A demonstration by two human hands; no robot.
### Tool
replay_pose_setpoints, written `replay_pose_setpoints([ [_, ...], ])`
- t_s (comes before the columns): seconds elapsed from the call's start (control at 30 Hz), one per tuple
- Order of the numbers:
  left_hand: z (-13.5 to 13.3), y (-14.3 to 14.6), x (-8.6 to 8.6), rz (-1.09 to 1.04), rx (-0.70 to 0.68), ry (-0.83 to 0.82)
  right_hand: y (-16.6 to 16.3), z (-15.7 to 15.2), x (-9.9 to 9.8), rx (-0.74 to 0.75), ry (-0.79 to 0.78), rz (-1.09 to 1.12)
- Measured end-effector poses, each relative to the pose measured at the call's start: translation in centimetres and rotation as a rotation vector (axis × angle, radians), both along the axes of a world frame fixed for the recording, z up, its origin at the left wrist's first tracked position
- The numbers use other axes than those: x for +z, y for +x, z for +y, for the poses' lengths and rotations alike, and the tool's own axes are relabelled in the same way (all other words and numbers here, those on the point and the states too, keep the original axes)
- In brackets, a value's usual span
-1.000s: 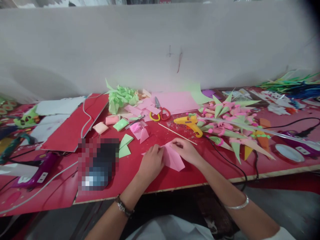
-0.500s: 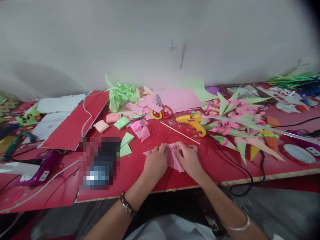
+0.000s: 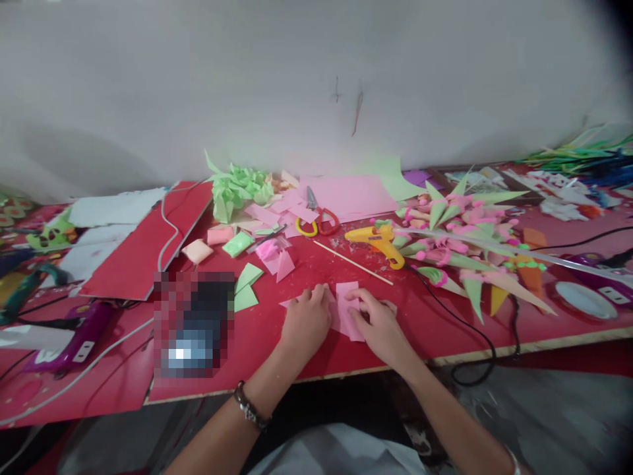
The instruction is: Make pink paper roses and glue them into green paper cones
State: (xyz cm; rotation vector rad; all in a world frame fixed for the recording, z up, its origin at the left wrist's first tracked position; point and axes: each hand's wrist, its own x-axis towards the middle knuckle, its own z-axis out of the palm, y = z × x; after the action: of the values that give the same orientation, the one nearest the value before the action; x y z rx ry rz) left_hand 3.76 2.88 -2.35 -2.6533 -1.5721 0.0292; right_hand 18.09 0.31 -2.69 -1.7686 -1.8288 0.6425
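Observation:
A pink sheet of paper [image 3: 347, 310] lies folded on the red table [image 3: 435, 330] near its front edge. My left hand [image 3: 305, 323] rests on the sheet's left part with the fingers curled down onto it. My right hand [image 3: 378, 326] presses on the sheet's right part, fingertips together along a fold. Both hands hold the paper flat against the table.
Behind the hands lie a thin wooden stick [image 3: 353, 262], a yellow glue gun [image 3: 378, 241] with a black cord [image 3: 465, 323], scissors [image 3: 316, 221], pink sheets [image 3: 353, 194] and crumpled green paper [image 3: 237, 188]. Pink and green paper cones [image 3: 459, 237] fill the right. A blurred dark object [image 3: 194, 323] sits left.
The pink sheet has been folded narrower. My right hand has slid from the sheet's far corner toward me and now presses its right side; my left hand has stayed almost in place.

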Motion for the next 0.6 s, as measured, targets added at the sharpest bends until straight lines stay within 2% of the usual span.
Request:
replay_pose_setpoints([
  [0.3, -0.1, 0.0, 0.1, 0.009, -0.006, 0.003, 0.8, -1.1, -0.4, -0.062, 0.055, -0.094],
  [0.6, -0.1, -0.1, -0.1, 0.01, -0.005, -0.002, 4.0, -3.3, -1.3, -0.166, 0.152, -0.191],
])
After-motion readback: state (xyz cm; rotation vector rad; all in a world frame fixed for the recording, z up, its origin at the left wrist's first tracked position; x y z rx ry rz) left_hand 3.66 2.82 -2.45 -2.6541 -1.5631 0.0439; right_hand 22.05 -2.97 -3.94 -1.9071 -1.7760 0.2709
